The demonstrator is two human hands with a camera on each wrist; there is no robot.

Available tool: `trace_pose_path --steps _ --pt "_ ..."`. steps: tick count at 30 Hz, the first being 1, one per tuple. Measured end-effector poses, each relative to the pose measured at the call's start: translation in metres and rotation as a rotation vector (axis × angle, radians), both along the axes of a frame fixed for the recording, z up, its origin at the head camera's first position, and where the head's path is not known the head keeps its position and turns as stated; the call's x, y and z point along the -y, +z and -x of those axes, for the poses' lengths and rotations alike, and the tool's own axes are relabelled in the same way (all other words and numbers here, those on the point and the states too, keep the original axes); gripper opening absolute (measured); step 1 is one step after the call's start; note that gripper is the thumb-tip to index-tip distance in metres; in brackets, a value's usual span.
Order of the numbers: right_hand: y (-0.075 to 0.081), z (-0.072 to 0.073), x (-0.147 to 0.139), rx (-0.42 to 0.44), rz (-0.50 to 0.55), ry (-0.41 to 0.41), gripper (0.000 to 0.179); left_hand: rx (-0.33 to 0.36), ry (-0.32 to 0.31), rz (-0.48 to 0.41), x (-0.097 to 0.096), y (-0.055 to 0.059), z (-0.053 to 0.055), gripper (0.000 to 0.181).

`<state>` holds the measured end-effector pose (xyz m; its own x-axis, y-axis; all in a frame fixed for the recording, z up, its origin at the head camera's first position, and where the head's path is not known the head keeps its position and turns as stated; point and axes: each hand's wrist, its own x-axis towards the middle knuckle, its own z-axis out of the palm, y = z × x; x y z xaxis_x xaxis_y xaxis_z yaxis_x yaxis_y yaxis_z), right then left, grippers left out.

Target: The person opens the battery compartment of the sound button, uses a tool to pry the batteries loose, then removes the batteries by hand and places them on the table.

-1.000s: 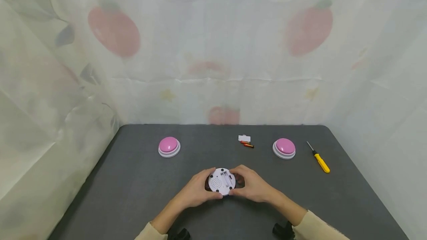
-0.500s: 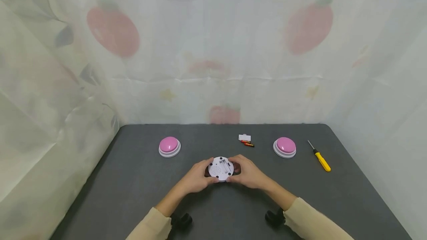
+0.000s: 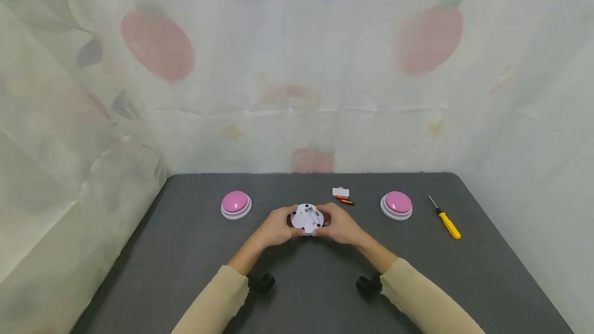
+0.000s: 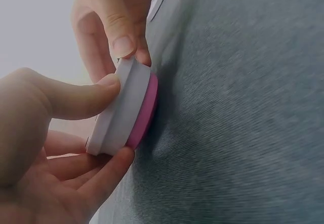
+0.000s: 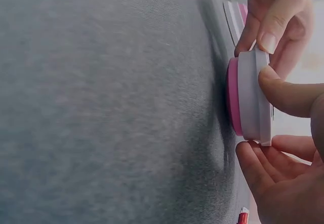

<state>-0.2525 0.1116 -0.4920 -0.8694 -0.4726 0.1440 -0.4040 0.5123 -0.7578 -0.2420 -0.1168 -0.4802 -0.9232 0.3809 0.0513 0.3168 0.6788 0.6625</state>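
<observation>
A round white push button (image 3: 302,220) is held upside down between both hands, its flat underside with speaker holes and an uncovered battery compartment facing up. Its pink dome (image 4: 146,113) faces the dark tabletop, close over it in the wrist views. My left hand (image 3: 277,227) grips the left side, thumb on the near edge of the base and fingers round the rim. On the right side my right hand (image 3: 342,224) grips it the same way, its thumb (image 5: 286,92) across the base edge.
Two more pink-domed buttons stand dome up, one at left (image 3: 235,205) and one at right (image 3: 396,205). Behind the right hand lie a small white cover (image 3: 341,191) and red-and-black batteries (image 3: 346,201). A yellow-handled screwdriver (image 3: 448,226) rests at far right. Printed curtains surround the dark table (image 3: 185,251).
Both hands have carried the upside-down button away from the body, toward the back of the table. Their grip looks the same. The other items stay where they were.
</observation>
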Motion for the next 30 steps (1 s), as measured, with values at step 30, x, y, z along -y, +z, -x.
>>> trace_pose_path --steps 30 --pt "0.001 0.051 0.015 0.012 -0.048 -0.163 0.071 0.087 0.123 -0.023 -0.011 -0.001 0.060 0.078"
